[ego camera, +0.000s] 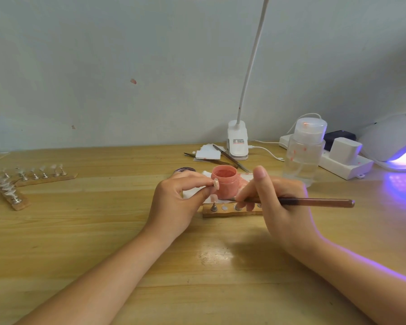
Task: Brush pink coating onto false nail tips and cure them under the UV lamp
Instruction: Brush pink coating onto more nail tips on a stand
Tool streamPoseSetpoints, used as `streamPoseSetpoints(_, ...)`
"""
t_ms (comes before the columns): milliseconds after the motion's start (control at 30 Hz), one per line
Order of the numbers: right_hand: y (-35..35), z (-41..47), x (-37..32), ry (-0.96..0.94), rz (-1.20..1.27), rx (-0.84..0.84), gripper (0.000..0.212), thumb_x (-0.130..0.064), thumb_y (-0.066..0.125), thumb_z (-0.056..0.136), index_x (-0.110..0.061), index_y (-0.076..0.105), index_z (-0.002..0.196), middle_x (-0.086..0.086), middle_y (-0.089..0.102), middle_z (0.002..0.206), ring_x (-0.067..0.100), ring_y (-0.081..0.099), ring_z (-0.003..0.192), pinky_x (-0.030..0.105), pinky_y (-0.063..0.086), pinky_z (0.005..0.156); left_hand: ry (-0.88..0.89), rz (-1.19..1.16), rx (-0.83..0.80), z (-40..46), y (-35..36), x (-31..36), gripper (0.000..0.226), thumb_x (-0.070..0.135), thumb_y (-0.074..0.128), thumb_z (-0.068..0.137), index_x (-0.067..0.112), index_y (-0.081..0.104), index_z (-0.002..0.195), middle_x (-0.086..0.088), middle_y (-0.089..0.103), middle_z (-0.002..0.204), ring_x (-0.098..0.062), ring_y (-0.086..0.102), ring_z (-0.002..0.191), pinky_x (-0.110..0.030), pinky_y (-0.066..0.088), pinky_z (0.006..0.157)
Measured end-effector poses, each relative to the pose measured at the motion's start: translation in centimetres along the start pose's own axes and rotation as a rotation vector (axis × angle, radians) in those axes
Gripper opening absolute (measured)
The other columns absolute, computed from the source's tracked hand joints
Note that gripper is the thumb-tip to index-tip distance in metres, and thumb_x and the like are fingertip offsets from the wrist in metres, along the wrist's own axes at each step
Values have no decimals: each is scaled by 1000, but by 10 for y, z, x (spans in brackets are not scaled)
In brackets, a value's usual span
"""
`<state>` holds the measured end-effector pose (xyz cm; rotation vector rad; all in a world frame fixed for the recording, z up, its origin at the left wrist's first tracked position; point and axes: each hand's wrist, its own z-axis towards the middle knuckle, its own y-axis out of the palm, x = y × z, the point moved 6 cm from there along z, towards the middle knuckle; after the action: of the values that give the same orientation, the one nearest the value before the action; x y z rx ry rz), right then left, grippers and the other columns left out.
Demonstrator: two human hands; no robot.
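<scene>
My left hand (pixel 178 198) pinches a pale false nail tip (pixel 216 184) between thumb and fingertips, right in front of the open jar of pink coating (pixel 225 181). My right hand (pixel 274 202) grips a brown brush (pixel 314 202) like a pen, its tip pointing left towards the nail tip. Under both hands lies a wooden holder strip (pixel 227 211) with one metal stand (pixel 213 207) and several round sockets. The UV lamp (pixel 394 141) glows purple at the far right.
Two wooden strips with several clear nail tips on stands (pixel 33 177) lie at the left. A clear pump bottle (pixel 305 151), power strip (pixel 345 165), clip lamp (pixel 238 141), white pads and tweezers (pixel 230 158) stand behind the jar. A dark lid (pixel 185 170) is beside the jar.
</scene>
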<state>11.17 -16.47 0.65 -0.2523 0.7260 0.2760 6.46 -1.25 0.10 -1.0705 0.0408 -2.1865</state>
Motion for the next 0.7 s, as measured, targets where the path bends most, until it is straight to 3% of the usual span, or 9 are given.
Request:
streamPoseSetpoints(167,1,1,-3,-41,-56,0,42,-15,43,93,5,68,66,-2,68,67,1,63,65,20,49,60,5,0,-11,0,0,1,22,0,71,71,16,71,86,1,69,80,-6,59,83,-9,42,77)
streamPoseSetpoints(233,0,0,1,2,-19,3,45,-20,43,92,3,68,63,1,67,61,7,61,56,21,47,55,8,-6,-13,0,0,2,22,1,71,72,18,70,86,4,68,80,-5,59,83,-8,42,77)
streamPoseSetpoints(367,1,2,-4,-54,-47,9,42,-15,42,94,5,68,67,2,68,67,1,64,70,22,50,64,4,-21,-11,0,0,2,23,2,71,72,19,70,88,3,68,80,-6,59,83,-8,41,76)
streamPoseSetpoints(500,-1,1,1,6,-2,16,46,-24,44,94,-2,68,62,0,66,60,7,60,54,19,47,55,-9,-34,-15,-1,1,2,25,4,71,73,26,68,85,8,67,79,4,57,83,-5,39,75)
streamPoseSetpoints(567,-1,2,-4,-39,-21,24,45,-25,42,94,-3,67,63,-5,65,63,1,61,60,15,45,58,-18,-35,-18,-1,1,1,25,4,71,73,27,69,83,10,66,79,7,57,82,-4,39,75)
streamPoseSetpoints(633,2,3,-5,-58,-57,-1,43,-18,44,95,3,67,66,-9,66,69,-4,62,69,13,46,63,-25,-28,-19,-1,1,0,25,5,71,73,28,69,83,9,66,79,5,56,83,-4,38,75)
streamPoseSetpoints(700,2,2,-1,-14,-42,-15,44,-20,44,93,2,68,64,-9,66,66,-1,62,62,15,47,58,-32,-11,-18,-1,0,0,25,5,71,74,29,69,82,8,67,80,1,56,85,-4,37,76)
